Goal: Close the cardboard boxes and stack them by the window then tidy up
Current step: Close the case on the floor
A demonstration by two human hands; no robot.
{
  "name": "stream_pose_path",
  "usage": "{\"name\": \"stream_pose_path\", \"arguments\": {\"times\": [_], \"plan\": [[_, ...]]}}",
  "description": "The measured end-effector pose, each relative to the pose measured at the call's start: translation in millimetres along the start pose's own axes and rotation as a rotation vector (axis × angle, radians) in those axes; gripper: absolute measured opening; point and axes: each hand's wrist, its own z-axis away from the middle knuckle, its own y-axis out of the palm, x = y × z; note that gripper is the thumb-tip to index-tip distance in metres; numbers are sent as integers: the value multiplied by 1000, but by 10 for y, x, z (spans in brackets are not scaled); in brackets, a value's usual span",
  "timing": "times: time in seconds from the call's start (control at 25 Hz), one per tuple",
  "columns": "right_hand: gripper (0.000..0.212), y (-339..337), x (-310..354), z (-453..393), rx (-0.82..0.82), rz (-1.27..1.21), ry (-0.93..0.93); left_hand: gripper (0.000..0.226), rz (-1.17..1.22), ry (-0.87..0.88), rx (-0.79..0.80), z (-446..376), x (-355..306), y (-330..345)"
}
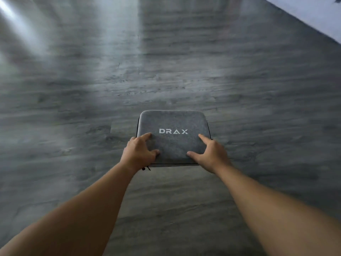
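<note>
I am looking down at a grey zippered case with "DRAX" printed in pale letters across its felt-like lid. It lies flat on the grey wood-grain floor, a little right of centre in the near half of the view.

My left hand sits on the case's near-left corner. Its fingers are spread and bent over the lid, the index finger reaching toward the lettering and the thumb pressing the top near the front edge. It looks like a grip over the corner, though I cannot see what the lower fingers are doing at the side.

My right hand rests on the near-right part of the lid with fingers fairly straight and splayed, index finger pointing up toward the logo and thumb lying along the top. The remaining fingers drop out of sight past the right edge.

A dark zip pull pokes out just beneath my left wrist. At the far right a pale surface cuts across the corner; I cannot tell what it is.
</note>
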Motion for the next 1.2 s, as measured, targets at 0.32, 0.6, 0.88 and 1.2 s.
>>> {"name": "stream_pose_path", "arguments": {"times": [0.32,0.6,0.88,1.2], "plan": [[92,-2671,1190,1574,-251,-61,142,76,-14,318,59,923,-2092,-2189],[93,-4197,1145,3063,-483,-95,326,75,-59,632,183,1958,-3697,-2711],[89,-5232,63,4825,-754,-120,515,71,-10,926,272,3481,-5418,-2052],[83,-6074,-1184,6710,-951,-147,764,64,48,1218,494,5273,-7070,-954]]}}
